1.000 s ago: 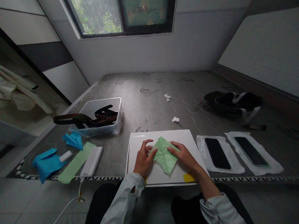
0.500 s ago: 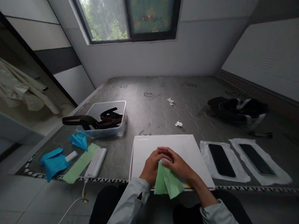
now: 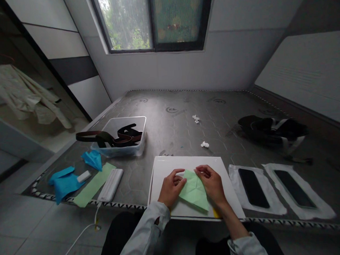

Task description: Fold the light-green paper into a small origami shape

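A creased sheet of light green paper (image 3: pixel 194 192), partly folded, is held over a white box (image 3: pixel 163 169). My left hand (image 3: pixel 171 188) pinches its left edge between thumb and fingers. On the upper right edge, my right hand (image 3: pixel 212 184) has its thumb and fingers closed on the paper. Fold lines run across the sheet, and its lower corner points towards me. A small yellow patch (image 3: pixel 216 213) shows at the box's front edge, beneath my right wrist.
Left of the box lie a white power strip (image 3: pixel 112 185), a green paper strip (image 3: pixel 89 189), folded blue paper (image 3: pixel 66 186) and a clear bin (image 3: pixel 141 147) with belts (image 3: pixel 111 139). To the right are two phones (image 3: pixel 253 187) on white wraps and a dark cap (image 3: pixel 271 130). Crumpled white scraps (image 3: pixel 205 144) lie beyond.
My hands have moved apart from their clasp around the paper's top. The green paper, which hung down between them, is now spread flatter over the box. The view has shifted slightly.
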The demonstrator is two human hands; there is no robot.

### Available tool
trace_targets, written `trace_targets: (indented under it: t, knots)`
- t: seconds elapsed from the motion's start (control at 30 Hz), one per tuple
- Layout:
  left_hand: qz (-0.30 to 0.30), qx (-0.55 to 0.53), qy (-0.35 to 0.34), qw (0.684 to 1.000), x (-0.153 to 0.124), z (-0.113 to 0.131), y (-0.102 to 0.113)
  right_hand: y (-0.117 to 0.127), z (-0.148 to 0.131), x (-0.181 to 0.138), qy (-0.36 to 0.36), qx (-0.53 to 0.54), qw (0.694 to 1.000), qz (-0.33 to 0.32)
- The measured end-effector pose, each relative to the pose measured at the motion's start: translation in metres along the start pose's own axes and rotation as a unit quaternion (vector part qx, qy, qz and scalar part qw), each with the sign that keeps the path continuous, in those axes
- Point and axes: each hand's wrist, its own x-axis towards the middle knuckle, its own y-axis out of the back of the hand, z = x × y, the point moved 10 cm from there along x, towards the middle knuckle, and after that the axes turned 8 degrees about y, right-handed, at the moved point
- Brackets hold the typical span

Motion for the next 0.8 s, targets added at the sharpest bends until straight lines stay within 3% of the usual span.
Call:
trace_targets:
  t: [0.2, 0.37, 0.5, 0.8]
  knots:
    - [0.049, -0.019, 0.001, 0.999, 0.003, -0.001, 0.013, -0.011, -0.015, -0.001, 0.042, -0.04, 0.989, -0.137]
    - [-0.002, -0.073, 0.028, 0.997, 0.009, -0.008, 0.012, -0.021, -0.016, -0.013, 0.017, -0.085, 0.954, -0.287]
    - [-0.04, -0.131, 0.034, 0.99, 0.011, -0.006, 0.01, -0.017, -0.029, -0.015, 0.022, -0.069, 0.951, -0.301]
    - [0.006, -0.094, 0.018, 0.995, 0.009, -0.001, 0.02, -0.022, -0.034, -0.014, 0.078, -0.088, 0.944, -0.308]
